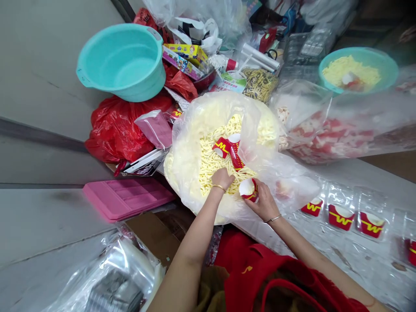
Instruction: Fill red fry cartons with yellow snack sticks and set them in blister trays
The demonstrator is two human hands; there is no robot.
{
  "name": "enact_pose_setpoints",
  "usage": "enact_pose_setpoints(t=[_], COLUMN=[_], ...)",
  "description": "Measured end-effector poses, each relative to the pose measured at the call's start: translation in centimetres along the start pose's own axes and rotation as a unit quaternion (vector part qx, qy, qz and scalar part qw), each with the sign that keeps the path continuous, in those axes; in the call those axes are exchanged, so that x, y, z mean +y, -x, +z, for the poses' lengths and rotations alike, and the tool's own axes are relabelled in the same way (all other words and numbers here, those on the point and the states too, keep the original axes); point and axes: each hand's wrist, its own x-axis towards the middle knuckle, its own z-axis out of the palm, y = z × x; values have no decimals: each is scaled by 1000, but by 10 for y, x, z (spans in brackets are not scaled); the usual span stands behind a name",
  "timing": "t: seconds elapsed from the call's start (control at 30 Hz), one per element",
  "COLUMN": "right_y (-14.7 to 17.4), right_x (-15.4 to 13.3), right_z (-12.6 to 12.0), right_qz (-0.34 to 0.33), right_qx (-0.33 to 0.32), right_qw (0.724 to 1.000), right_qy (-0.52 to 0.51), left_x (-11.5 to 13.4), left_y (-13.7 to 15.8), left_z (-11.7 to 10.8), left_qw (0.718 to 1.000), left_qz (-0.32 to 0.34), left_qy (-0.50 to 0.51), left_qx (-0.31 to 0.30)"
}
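A large clear plastic bag (191,112) lies open in front of me, full of pale yellow fry-shaped pieces (208,177). My left hand (222,177) is down among these pieces, its fingers curled into them and their tips partly hidden. In my right hand (265,201) is a red and white paper fry carton (248,190), tilted at the bag's near right edge, its mouth facing the left hand. More red cartons (222,147) with a yellow zigzag lie on top of the pieces, partly nested in a stack.
Several clear plastic boxes with red cartons (340,216) line the table at right. Behind them are a bag of pink and white pieces (338,134) and a turquoise bowl (357,82). At left sit a turquoise basin (121,60), a red bag (117,125) and a pink tray (126,199).
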Motion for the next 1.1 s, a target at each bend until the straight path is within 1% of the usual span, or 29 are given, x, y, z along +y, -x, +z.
enact_pose_setpoints(t=[0.03,0.1,0.17,0.23,0.3,0.37,0.4,0.43,0.47,0.5,0.53,0.6,0.63,0.67,0.73,0.83,0.9,1.0,1.1], right_y=[0,-1,-3,-5,-8,-14,-16,-19,-22,-24,-26,-27,-27,-26,-24,-21,-20,-18,-15], right_x=[0,2,4,5,3,-3,-7,-11,-16,-20,-24,-29,-30,-30,-29,-27,-26,-23,-18], right_z=[-1,-2,-4,-4,-1,4,7,10,13,15,17,19,18,18,15,12,11,11,11], right_qz=[1,4,6,5,3,-5,-11,-17,-22,-24,-25,-24,-23,-22,-20,-20,-22,-20,-14], right_qx=[-1,-2,-3,-3,-3,-7,-10,-13,-15,-16,-16,-17,-17,-17,-18,-21,-24,-23,-24], right_qw=[1000,1000,1000,1000,1000,1000,1000,1000,1000,1000,999,999,1000,1000,1000,1000,999,999,1000], right_qy=[0,3,6,8,6,2,0,-3,-6,-9,-12,-13,-12,-10,-6,3,8,10,8], left_x=[-1,-6,-14,-22,-26,-23,-20,-16,-12,-8,-5,-2,-2,-2,-2,-2,-2,-1,3], left_y=[-4,-8,-5,2,13,24,30,35,39,43,46,51,53,54,56,56,55,55,61], left_z=[5,10,7,-3,-17,-28,-33,-36,-38,-38,-38,-38,-37,-38,-38,-34,-30,-26,-29], left_qw=[1000,993,974,950,913,850,821,806,802,810,828,880,902,917,929,931,937,952,962], left_qz=[2,7,6,7,16,32,41,50,60,72,85,116,134,150,167,155,152,163,188], left_qy=[21,121,227,313,407,521,563,583,587,575,547,454,403,360,321,325,309,258,199], left_qx=[0,11,16,6,-30,-70,-85,-93,-94,-92,-87,-78,-76,-77,-79,-65,-50,-32,-19])
